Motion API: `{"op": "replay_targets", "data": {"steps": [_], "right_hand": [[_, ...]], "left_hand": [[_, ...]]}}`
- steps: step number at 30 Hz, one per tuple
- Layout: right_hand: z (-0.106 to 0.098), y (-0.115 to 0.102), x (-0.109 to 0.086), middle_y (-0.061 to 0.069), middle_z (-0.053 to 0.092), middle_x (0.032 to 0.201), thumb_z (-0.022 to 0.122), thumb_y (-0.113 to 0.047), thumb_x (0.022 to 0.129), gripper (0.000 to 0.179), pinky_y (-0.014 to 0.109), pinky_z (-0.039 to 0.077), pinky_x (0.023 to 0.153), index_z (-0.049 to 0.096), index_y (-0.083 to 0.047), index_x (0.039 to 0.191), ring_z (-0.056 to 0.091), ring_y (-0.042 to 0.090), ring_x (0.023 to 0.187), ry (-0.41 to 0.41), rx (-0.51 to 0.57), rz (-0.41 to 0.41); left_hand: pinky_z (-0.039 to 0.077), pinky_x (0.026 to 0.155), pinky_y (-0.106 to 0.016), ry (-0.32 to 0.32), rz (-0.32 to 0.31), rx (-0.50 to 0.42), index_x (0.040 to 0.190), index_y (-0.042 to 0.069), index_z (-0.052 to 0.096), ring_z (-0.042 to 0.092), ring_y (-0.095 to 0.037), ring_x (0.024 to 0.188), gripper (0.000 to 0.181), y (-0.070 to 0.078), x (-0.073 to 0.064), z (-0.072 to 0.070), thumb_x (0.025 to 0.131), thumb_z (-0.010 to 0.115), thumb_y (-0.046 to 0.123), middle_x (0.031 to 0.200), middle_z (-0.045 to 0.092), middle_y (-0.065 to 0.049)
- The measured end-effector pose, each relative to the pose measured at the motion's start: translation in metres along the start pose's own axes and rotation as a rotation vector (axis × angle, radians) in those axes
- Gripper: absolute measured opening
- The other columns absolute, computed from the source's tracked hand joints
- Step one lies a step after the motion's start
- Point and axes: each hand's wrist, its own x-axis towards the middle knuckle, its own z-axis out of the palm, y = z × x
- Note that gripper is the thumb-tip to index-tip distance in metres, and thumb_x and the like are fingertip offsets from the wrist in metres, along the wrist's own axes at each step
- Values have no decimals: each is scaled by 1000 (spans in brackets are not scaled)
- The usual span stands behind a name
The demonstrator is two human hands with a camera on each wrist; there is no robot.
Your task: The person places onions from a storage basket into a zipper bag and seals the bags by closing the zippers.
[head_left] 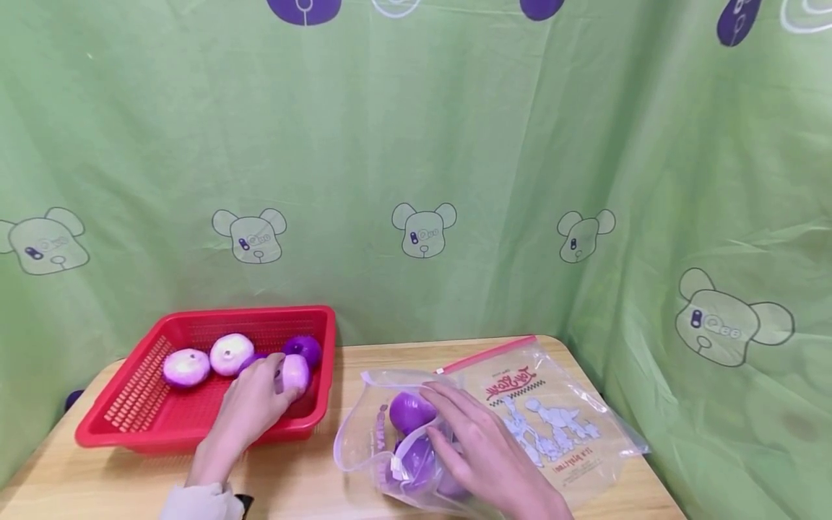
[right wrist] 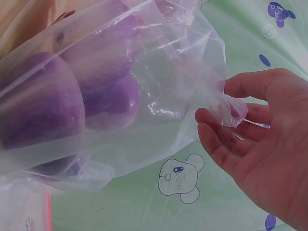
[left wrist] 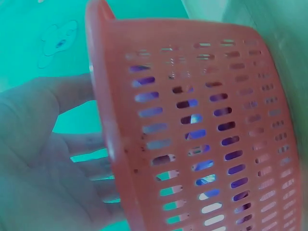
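Over the near right part of a red plastic basket (head_left: 329, 390), my left hand (head_left: 250, 401) grips a purple onion (head_left: 296, 373) between thumb and fingers. Two paler onions and a dark purple onion (head_left: 303, 347) lie around it in the basket. In the left wrist view the basket's slotted wall (left wrist: 125, 120) hides the fingertips of the left hand (left wrist: 43, 144). My right hand (head_left: 484, 451) pinches the rim of an upright clear plastic bag (head_left: 360, 426), its mouth spread wide. Several purple onions (head_left: 412, 412) sit inside, also visible through the film in the right wrist view.
A second clear zip bag (head_left: 565, 426) with a red slider strip and printed cartoon figures lies flat at the right. Everything stands on a light wooden table (head_left: 292, 484). Green curtain (head_left: 351, 144) hangs behind and along the right side.
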Motion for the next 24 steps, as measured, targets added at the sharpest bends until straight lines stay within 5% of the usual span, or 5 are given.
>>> {"op": "replay_targets", "data": {"steps": [7,16,24], "right_hand": [[-1,1,0,8,57,140,72,-18,90,49,43,45,105,59,-8,136,52,24,132,-4,0,5],[-2,0,-1,6,58,139,71,-18,90,48,44,46,104,59,-9,136,54,26,130,-13,2,9],[-1,-2,1,7,58,139,71,-15,90,49,42,46,105,59,-8,136,54,26,130,10,21,-20]], "left_hand": [[47,93,-60,141,45,-50,131,-4,58,58,-43,114,60,13,-17,-2,80,81,18,123,62,-24],[46,88,-56,298,102,-104,129,1,60,57,-38,109,63,28,-33,-9,73,87,14,123,62,-18],[43,101,-50,293,246,-151,135,7,58,53,-31,123,69,45,-42,-18,73,88,17,132,60,-11]]}}
